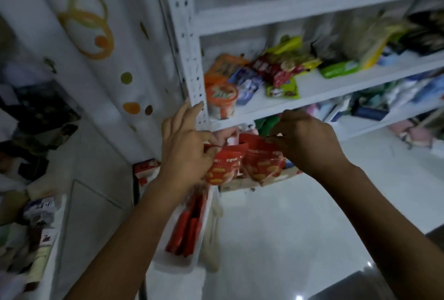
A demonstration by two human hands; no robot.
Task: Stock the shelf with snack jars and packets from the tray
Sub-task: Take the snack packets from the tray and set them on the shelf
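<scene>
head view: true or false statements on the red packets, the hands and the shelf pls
1. The left hand pinches the left red packet by its top. True.
2. The right hand holds nothing. False: it pinches the right red packet.
3. The tray has no packets left. False: spare red packets lie in it.
4. An orange-lidded tub stands at the left end of a shelf. True.

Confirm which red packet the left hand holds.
The left red packet, beside the shelf post, pinched at its top by the left hand. The right hand pinches the other red packet.
</scene>
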